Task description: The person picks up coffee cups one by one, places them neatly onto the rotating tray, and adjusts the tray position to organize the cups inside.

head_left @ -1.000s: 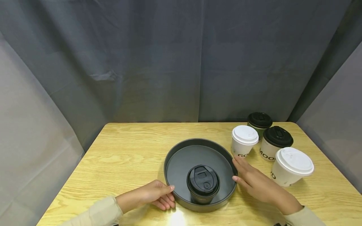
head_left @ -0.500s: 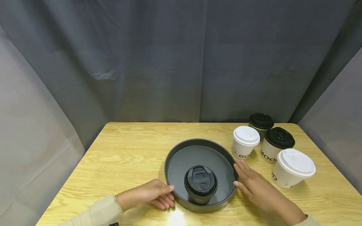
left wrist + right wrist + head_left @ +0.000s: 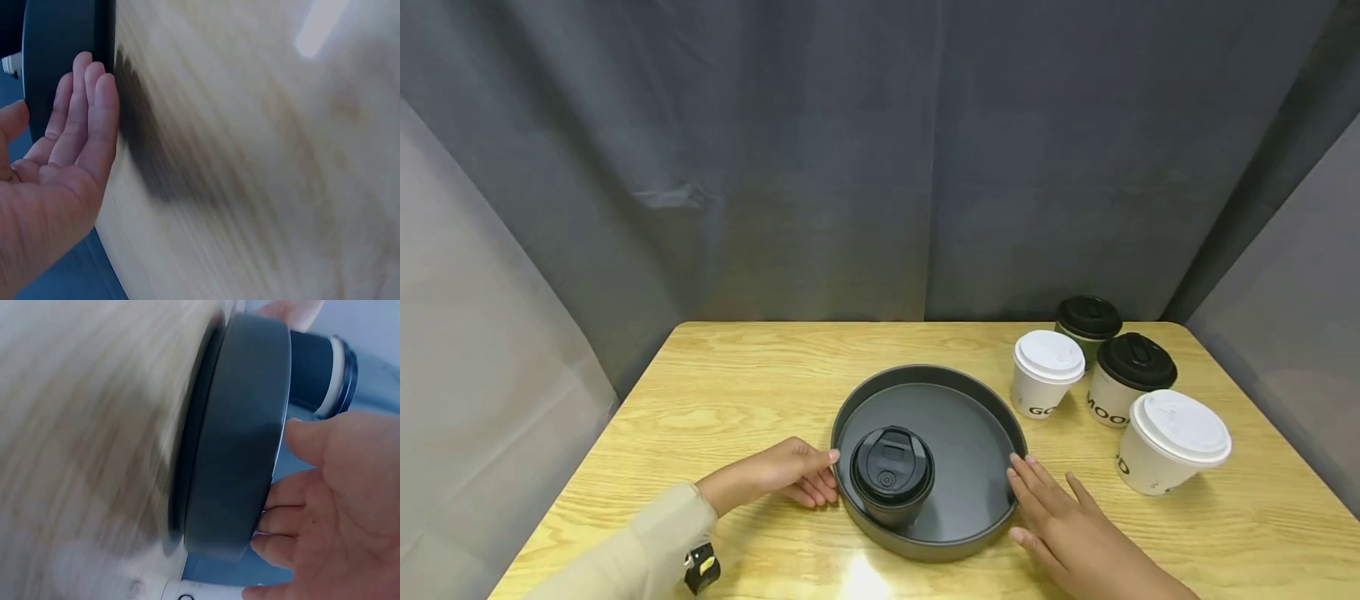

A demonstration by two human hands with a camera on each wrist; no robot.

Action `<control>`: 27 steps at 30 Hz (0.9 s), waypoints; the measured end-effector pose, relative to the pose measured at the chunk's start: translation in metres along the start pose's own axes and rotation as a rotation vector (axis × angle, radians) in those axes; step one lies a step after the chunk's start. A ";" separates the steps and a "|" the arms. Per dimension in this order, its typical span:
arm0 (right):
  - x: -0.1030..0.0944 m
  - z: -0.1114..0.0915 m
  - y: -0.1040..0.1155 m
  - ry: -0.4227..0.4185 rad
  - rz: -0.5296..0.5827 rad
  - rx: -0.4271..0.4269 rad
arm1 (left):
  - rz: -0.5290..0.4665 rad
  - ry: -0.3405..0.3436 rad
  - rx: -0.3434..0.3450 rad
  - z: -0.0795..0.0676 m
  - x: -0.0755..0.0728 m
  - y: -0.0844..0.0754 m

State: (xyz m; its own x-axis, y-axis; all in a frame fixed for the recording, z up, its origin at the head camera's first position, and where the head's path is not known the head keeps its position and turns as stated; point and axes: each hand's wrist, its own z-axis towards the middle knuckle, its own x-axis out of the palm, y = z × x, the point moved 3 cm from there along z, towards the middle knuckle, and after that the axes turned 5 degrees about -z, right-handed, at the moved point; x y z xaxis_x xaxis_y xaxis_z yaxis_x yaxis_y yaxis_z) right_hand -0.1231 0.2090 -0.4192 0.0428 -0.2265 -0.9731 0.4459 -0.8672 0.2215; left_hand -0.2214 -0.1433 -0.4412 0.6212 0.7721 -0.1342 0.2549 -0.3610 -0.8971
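A round dark grey pan (image 3: 966, 450) sits on the wooden table in the head view. Inside it, towards the left, stands a black cup with a black lid (image 3: 891, 475). On the pan's left side, my left hand (image 3: 793, 473) lays its fingers along the outer wall, thumb at the rim; the left wrist view shows these fingers (image 3: 78, 119) fairly straight. My right hand (image 3: 1067, 525) touches the right rim with extended fingertips. In the right wrist view, its thumb and fingers (image 3: 284, 519) meet the rim of the pan (image 3: 240, 437).
Right of the pan stand several lidded paper cups: a small white-lidded cup (image 3: 1048, 375), a green cup with black lid (image 3: 1088, 329), a white cup with black lid (image 3: 1131, 379) and a large white-lidded cup (image 3: 1172, 442). A grey curtain (image 3: 820, 167) hangs behind the table.
The pan has turned clockwise in place, carrying the black cup leftwards. My left hand has moved slightly away from me along the rim's side, my right hand nearer to me.
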 end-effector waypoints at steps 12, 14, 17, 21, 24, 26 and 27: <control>0.013 -0.003 0.014 -0.011 -0.061 -0.090 | 0.016 -0.050 -0.005 0.011 -0.017 -0.001; 0.013 -0.002 0.013 -0.004 -0.029 -0.085 | 0.001 -0.053 -0.001 0.009 -0.016 -0.001; 0.011 -0.001 0.010 0.001 0.051 -0.064 | -0.038 -0.048 -0.010 0.005 -0.012 0.002; 0.003 0.004 -0.001 -0.020 0.142 -0.019 | -0.107 -0.009 -0.023 -0.002 -0.003 0.008; -0.004 0.011 -0.013 -0.057 0.145 -0.010 | -0.126 0.068 -0.007 -0.008 0.006 0.010; -0.007 0.016 -0.021 -0.081 0.127 -0.023 | -0.120 0.138 0.017 -0.012 0.015 0.011; -0.008 0.018 -0.024 -0.094 0.112 -0.032 | -0.118 0.176 0.029 -0.014 0.019 0.011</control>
State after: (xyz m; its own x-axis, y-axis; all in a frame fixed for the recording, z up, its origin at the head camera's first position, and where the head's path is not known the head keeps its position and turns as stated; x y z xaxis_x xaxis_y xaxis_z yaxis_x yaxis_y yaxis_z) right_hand -0.1501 0.2242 -0.4159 0.0108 -0.3628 -0.9318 0.4712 -0.8201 0.3247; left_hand -0.1960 -0.1398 -0.4478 0.7087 0.7040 0.0459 0.3139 -0.2564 -0.9142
